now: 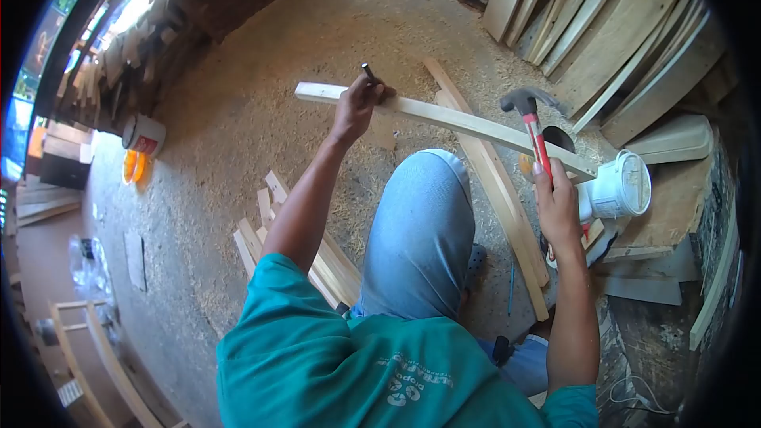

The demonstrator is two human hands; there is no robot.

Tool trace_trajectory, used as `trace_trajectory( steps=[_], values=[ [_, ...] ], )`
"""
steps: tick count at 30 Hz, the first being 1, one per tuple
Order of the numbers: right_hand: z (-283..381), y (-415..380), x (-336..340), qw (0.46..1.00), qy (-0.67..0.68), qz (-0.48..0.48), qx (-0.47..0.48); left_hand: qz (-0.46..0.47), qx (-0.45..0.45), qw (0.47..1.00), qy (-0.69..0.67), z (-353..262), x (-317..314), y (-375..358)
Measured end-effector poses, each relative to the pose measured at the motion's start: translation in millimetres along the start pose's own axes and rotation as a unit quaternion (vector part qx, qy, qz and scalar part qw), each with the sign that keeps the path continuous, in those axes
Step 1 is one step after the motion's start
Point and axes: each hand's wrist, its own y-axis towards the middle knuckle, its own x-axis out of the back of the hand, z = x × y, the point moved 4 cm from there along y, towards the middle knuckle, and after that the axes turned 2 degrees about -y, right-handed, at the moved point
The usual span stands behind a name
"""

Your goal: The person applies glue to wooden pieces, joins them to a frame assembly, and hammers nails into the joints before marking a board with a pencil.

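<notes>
My right hand [560, 204] is closed around the red handle of a claw hammer [533, 115], its dark head raised over a long pale wooden strip [468, 123]. Fingers of my left hand [361, 105] are wrapped round a short dark rod-like tool [369, 72], which stands upright at the strip's far-left part. The tool's lower end is hidden by the hand. The strip slants across in front of my bent knee, its right end near a white bucket [626, 186].
Long boards [499, 190] lie on the shavings-covered floor [206, 214]. Wooden pieces [325, 257] are heaped left of my knee. Planks [610, 32] lean at the upper right. A white container [144, 135], an orange object [133, 166] and a wooden frame [103, 357] are at left.
</notes>
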Motion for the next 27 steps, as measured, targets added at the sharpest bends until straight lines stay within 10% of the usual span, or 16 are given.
trace_trajectory(
  steps=[12, 27],
  values=[
    [143, 22, -33, 0.982, 0.105, 0.052, 0.147, 0.042, -0.019, 0.998, 0.032, -8, 8, -8],
    [175, 48, -74, 0.968, -0.154, 0.096, 0.172, 0.056, -0.033, 0.995, 0.081, -12, 9, -6]
  ],
)
